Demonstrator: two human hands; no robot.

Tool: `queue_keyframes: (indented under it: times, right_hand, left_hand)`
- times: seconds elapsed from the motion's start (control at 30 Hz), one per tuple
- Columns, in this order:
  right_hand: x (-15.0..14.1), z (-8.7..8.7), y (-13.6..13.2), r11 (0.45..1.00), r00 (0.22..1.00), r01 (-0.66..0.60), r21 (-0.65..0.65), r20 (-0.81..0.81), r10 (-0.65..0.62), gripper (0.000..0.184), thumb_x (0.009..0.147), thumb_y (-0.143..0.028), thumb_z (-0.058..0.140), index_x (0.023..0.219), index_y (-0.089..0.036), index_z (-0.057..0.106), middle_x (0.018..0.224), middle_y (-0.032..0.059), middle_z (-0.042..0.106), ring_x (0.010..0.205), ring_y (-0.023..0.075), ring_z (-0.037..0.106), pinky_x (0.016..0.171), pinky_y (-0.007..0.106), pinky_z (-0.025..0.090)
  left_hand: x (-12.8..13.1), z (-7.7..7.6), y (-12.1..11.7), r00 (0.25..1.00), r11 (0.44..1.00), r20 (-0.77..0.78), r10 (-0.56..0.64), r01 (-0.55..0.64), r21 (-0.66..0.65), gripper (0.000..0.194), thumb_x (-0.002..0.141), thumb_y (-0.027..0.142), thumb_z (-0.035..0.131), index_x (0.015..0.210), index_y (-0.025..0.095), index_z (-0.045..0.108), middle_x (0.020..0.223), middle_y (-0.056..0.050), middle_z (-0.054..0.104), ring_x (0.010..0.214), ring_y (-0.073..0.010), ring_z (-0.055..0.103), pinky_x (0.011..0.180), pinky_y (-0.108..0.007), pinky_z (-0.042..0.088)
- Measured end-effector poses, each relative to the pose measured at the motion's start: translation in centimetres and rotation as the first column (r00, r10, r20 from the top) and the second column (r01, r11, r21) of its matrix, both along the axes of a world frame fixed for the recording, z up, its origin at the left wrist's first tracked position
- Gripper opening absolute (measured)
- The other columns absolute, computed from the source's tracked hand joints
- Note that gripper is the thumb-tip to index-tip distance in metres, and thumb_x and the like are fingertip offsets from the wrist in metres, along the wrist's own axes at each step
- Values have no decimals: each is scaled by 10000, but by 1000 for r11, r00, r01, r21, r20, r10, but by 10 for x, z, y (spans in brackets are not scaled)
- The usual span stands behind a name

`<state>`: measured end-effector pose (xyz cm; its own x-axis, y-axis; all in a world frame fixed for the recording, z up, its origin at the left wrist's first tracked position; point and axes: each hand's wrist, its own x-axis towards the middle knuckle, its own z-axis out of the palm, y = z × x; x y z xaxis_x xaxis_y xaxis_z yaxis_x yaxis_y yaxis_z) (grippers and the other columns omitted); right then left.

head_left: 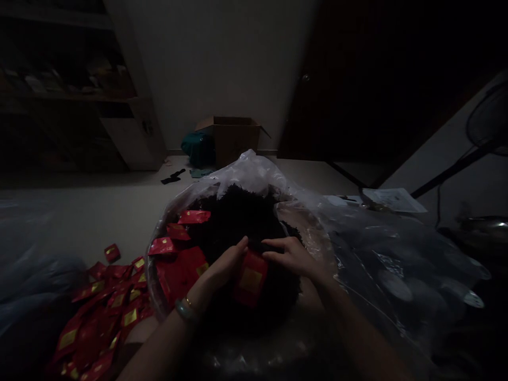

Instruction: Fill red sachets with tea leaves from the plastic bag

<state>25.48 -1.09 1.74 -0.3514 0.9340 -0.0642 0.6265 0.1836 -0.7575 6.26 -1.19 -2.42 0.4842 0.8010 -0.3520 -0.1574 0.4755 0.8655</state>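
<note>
A red packet (pixel 251 280) with a gold label stands upright between my two hands, over a heap of dark loose stuff (pixel 246 214) that looks like dry leaves. My left hand (pixel 225 263), with a bangle at the wrist, grips the packet's upper left side. At its upper right edge, my right hand (pixel 291 255) has its fingers closed on the packet's top. Something dark sits between the fingertips at the packet's mouth; the dim light hides what it is. The heap lies in a large clear plastic bag (pixel 250 164), with several red packets (pixel 186 272) along its left inner side.
A pile of red packets (pixel 115 307) lies on the floor at left. Behind the bag stand an open cardboard box (pixel 237 140) and a teal bundle (pixel 197 148). More clear plastic (pixel 381 264) spreads at right, near a fan (pixel 488 119). Shelves line the left wall.
</note>
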Motion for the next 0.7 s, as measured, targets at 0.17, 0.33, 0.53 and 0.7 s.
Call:
queue_keyframes:
  times: [0.17, 0.33, 0.53, 0.7]
  right_hand:
    - [-3, -5, -1, 1000, 999, -4, 5, -50, 4, 345, 762, -326, 631, 1067, -196, 727, 1027, 49, 743, 895, 271, 672, 767, 341, 516]
    - [-5, 1, -1, 995, 995, 26, -92, -93, -35, 425, 768, -365, 621, 1132, -154, 679, 890, 58, 744, 703, 203, 666, 618, 288, 511]
    - [16, -2, 13, 968, 978, 209, -139, 12, -209, 490, 821, -403, 586, 1229, -133, 580, 789, 47, 701, 623, 174, 646, 559, 261, 482]
    - [30, -20, 21, 983, 905, 163, -79, 409, -118, 367, 805, -350, 618, 1096, -126, 615, 1016, 135, 696, 890, 263, 664, 707, 304, 482]
  left_hand:
    - [-3, 1, -1, 998, 996, -63, -15, 21, 83, 504, 505, 497, 829, 785, 97, 705, 695, -29, 695, 612, -139, 595, 639, -246, 428]
    - [-2, 4, -2, 1000, 998, -26, 4, -3, 61, 383, 497, 360, 846, 746, 98, 718, 676, -29, 705, 592, -136, 601, 628, -241, 431]
    - [-1, 5, -2, 980, 979, 43, 193, -195, 59, 416, 511, 376, 844, 813, 118, 720, 731, -38, 726, 626, -151, 628, 629, -245, 462]
    - [1, 3, -1, 968, 966, 50, 247, -250, 67, 446, 543, 476, 817, 777, 110, 718, 710, -49, 724, 610, -150, 627, 606, -239, 458]
